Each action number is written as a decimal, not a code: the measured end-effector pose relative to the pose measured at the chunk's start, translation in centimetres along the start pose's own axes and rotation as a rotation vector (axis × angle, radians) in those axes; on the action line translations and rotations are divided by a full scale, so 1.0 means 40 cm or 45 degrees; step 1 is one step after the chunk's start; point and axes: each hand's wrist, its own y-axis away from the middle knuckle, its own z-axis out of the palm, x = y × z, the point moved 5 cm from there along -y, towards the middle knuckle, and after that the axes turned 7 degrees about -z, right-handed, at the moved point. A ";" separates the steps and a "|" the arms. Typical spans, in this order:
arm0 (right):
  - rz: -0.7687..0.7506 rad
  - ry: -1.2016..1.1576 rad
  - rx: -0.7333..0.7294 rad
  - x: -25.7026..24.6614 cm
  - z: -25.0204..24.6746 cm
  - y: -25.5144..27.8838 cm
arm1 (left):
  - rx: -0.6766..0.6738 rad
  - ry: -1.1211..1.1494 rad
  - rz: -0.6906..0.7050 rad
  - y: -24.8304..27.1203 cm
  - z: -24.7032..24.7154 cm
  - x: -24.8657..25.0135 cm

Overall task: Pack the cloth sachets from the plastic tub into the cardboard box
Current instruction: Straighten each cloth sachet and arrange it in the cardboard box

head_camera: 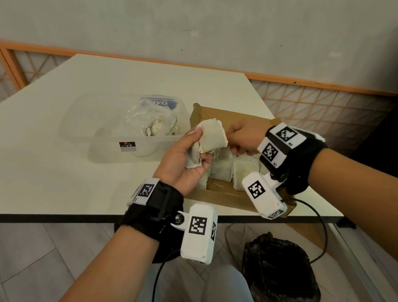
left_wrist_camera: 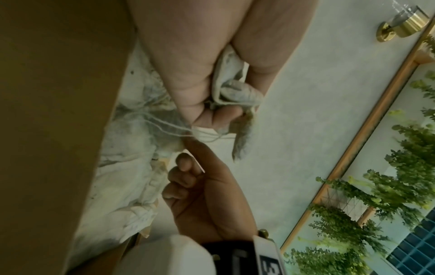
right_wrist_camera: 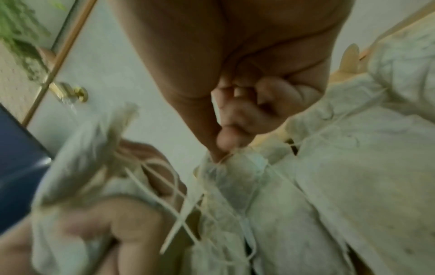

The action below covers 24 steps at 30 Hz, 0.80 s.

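Observation:
My left hand (head_camera: 180, 155) is raised over the near left corner of the cardboard box (head_camera: 222, 197) and grips a small bunch of white cloth sachets (head_camera: 212, 136). Their strings (left_wrist_camera: 204, 134) dangle below the curled fingers (left_wrist_camera: 226, 115). My right hand (head_camera: 240, 137) comes in from the right above the box and pinches the edge of the topmost sachet (right_wrist_camera: 235, 167) between thumb and forefinger. Several more sachets (head_camera: 244, 169) lie packed in rows inside the box. The clear plastic tub (head_camera: 111, 150) stands left of the box, a crumpled plastic bag (head_camera: 147, 120) inside it.
The box sits near the front edge (head_camera: 67, 218) of the white table. A black bag (head_camera: 278, 278) lies on the floor below, and a cable (head_camera: 321, 224) hangs past the edge. Behind the table is a wall with an orange lattice rail (head_camera: 318, 101).

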 end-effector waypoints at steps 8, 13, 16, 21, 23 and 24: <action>-0.077 -0.622 -0.059 0.021 -0.034 0.027 | 0.014 -0.182 -0.032 -0.001 0.013 -0.015; -0.187 -0.813 -0.124 0.025 -0.030 0.044 | 0.039 -0.273 0.010 -0.013 0.006 -0.014; -0.227 -0.839 -0.128 0.023 -0.032 0.048 | 0.084 -0.361 0.048 -0.019 0.005 -0.015; -0.243 -0.819 -0.136 0.020 -0.032 0.056 | 0.140 -0.421 0.069 -0.018 0.009 -0.016; -0.220 -0.810 -0.136 0.015 -0.035 0.062 | 0.159 -0.454 0.078 -0.018 0.006 -0.016; -0.200 -0.770 -0.133 0.012 -0.037 0.064 | 0.170 -0.481 0.087 -0.018 0.004 -0.015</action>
